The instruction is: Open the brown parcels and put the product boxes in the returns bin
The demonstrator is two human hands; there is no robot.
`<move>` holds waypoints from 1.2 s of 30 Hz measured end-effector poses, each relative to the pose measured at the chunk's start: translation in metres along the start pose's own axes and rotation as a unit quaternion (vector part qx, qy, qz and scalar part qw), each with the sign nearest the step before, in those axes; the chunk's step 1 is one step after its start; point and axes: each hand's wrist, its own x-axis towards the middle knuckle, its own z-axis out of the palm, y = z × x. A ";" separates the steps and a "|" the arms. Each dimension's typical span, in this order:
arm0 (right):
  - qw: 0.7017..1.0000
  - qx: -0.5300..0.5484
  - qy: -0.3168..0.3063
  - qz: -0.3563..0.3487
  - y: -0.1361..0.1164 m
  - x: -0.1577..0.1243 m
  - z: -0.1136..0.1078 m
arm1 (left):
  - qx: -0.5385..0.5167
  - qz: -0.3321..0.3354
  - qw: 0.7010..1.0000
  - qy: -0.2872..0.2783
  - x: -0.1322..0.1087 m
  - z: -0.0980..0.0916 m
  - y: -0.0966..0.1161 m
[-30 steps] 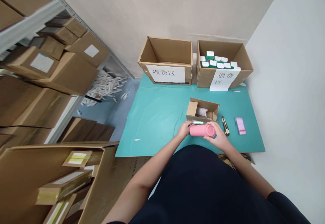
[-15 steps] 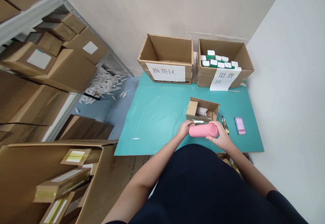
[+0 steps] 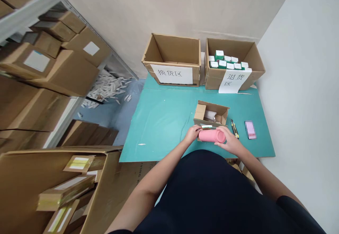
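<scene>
A pink tumbler [image 3: 209,135] lies sideways between my hands, close to the table's front edge. My left hand [image 3: 192,134] grips its left end, and my right hand [image 3: 230,142] is wrapped round the right end, where a round lid or rim shows. Just beyond the tumbler stands an opened small cardboard box [image 3: 200,112], with white wrapping [image 3: 210,115] inside. A narrow white and green item [image 3: 206,126] shows at the box's near side, partly hidden by the tumbler.
A yellow and black utility knife [image 3: 234,129] and a blurred pink phone-like object [image 3: 250,129] lie to the right. Two large cartons stand behind: a left one [image 3: 173,48] and a right one [image 3: 246,46] holding several green-white boxes [image 3: 222,64]. Shelves with cartons [image 3: 79,50] are at left.
The tumbler has shifted slightly and its lidded end has turned a little in my right hand. Both hands keep hold of it. The view has moved slightly.
</scene>
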 end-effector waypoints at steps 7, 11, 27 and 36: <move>0.998 -0.062 -0.003 0.000 -0.010 0.001 -0.009 | 0.030 -0.011 0.999 0.023 -0.001 0.003 0.000; 0.998 -0.068 0.010 0.015 -0.005 0.002 -0.002 | 0.023 0.003 1.000 0.010 -0.002 0.004 0.001; 0.990 -0.117 0.075 0.006 -0.015 -0.002 0.029 | 0.047 0.027 0.998 0.010 -0.004 0.007 -0.005; 0.989 -0.126 0.082 -0.009 -0.015 0.002 0.041 | 0.043 0.045 0.998 0.018 -0.005 0.008 -0.004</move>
